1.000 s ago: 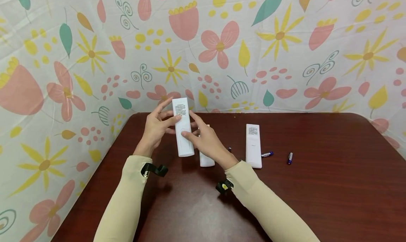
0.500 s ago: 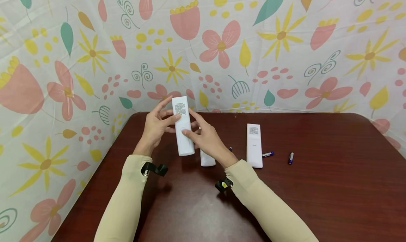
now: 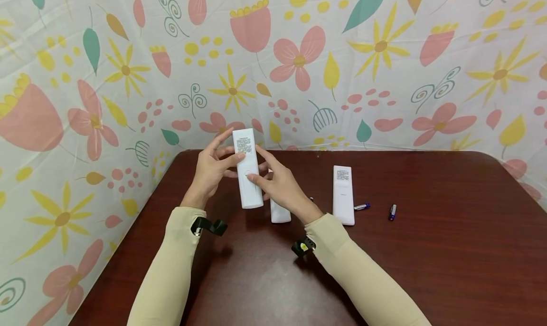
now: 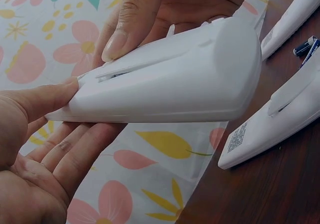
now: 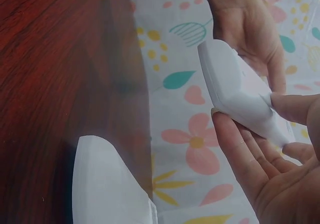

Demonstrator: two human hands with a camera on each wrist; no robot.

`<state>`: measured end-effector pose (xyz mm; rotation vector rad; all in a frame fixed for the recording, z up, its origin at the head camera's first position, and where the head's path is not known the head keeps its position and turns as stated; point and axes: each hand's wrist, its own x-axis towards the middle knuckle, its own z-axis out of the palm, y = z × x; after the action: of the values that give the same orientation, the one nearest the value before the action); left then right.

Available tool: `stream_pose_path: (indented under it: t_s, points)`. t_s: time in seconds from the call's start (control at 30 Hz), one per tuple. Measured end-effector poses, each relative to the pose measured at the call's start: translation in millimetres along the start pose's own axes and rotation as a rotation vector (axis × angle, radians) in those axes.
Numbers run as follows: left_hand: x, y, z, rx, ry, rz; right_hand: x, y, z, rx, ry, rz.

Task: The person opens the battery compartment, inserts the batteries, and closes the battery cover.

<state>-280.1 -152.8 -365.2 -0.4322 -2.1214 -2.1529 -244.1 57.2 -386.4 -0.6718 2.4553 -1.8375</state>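
Observation:
Both hands hold a white remote control (image 3: 249, 193) above the table, its back with the printed label turned up. My left hand (image 3: 209, 172) grips the upper part, thumb on the back by the label and fingers behind. The right hand (image 3: 283, 187) holds the lower part, its thumb pressing on the battery cover. In the left wrist view, one edge of the battery cover (image 4: 150, 67) stands slightly up from the remote, leaving a narrow dark gap. Seen from the right wrist, the right fingers (image 5: 245, 149) support the remote from below.
A second white remote (image 3: 280, 214) lies on the brown table (image 3: 427, 259), partly hidden by the right hand. Further right lies a third remote (image 3: 343, 197), face down. A blue-and-white battery (image 3: 362, 206) lies beside it, with another battery (image 3: 392, 212) farther right. A patterned cloth (image 3: 384, 93) hangs behind.
Both hands keep their hold on the remote, and the right thumb stays on the battery cover. The whole view shifts very slightly; the things on the table stay put.

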Motion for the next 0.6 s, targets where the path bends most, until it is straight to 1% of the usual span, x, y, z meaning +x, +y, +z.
stream_pose_path:
  t_s: [0.23,0.4,0.6]
  points:
    - [0.3,-0.6,0.9,-0.003,-0.002,-0.003,0.8,2.3,0.9,-0.023,0.020,-0.021]
    - [1.2,-1.7,0.5,-0.003,-0.002,-0.002,0.9,2.8,1.3,-0.011,0.015,-0.009]
    - [1.3,-4.8,-1.0,0.015,0.000,-0.003,-0.2,2.5,2.6,-0.029,-0.014,0.017]
